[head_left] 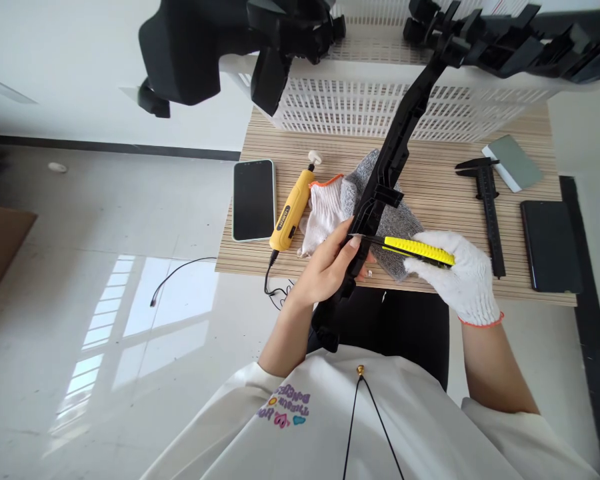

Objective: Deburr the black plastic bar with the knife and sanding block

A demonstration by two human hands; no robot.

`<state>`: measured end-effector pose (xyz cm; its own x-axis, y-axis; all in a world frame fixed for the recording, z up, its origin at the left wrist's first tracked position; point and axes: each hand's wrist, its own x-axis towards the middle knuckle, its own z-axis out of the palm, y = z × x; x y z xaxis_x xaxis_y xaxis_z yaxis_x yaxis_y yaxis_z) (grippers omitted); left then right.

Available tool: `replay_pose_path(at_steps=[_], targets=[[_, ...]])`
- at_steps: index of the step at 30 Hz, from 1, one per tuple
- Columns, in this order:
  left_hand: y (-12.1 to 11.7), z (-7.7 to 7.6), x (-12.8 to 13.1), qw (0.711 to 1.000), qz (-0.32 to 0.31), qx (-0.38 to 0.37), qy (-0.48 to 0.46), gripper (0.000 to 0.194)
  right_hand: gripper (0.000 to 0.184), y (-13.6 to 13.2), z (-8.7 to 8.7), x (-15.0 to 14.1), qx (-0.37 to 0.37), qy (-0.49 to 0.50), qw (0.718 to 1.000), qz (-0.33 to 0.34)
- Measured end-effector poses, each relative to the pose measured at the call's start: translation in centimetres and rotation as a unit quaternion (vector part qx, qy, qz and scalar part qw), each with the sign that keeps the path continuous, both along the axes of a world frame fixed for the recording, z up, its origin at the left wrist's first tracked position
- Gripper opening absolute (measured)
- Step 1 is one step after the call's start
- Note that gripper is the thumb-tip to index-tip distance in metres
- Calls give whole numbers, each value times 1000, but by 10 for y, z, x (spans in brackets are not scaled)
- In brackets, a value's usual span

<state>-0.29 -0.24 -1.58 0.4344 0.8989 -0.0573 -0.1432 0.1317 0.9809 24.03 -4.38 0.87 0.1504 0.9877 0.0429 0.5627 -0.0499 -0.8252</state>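
My bare left hand (327, 267) is closed around the lower part of a long black plastic part (397, 140), which slants from my lap up over the table. My right hand (463, 273), in a white knit glove with an orange cuff, grips a yellow utility knife (420, 250). The knife's blade reaches left to the black part, close to my left thumb; whether it touches the plastic I cannot tell. Beneath the part lie a grey cloth (397, 230) and a white glove (325, 210).
On the table (445, 167) are a yellow rotary tool (293, 210), a phone (254, 200), a black caliper (489, 213), a green-grey box (517, 163) and a dark phone (551, 247). At the back, a white basket (340, 103) has black plastic parts (195, 53) above it.
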Motion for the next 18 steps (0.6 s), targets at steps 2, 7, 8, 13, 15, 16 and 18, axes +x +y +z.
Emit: replay_pose_path(at_steps=[2,7,8,13,15,16,18], targets=[[1,-1,0,1000,0,2,1,44,38,0,0,0,18,-3,999,-28],[2,-3,-1,1000,-4,4,-4,45,38,0,2,2,-2,-13,1000,11],[2,-4,-1,1000,-3,2,-5,46,38,0,2,2,2,-20,1000,13],[1,-3,-1,1000,0,-8,-9,51,39,0,0,2,12,-21,1000,-4],[1,0,0,1000,8,-18,-5,52,39,0,-1,1,22,-37,999,9],[1,2,0,1000,11,-24,-2,51,39,0,-2,1,38,-46,998,1],[1,4,0,999,14,-35,-2,50,39,-1,-3,0,67,-59,996,-15]])
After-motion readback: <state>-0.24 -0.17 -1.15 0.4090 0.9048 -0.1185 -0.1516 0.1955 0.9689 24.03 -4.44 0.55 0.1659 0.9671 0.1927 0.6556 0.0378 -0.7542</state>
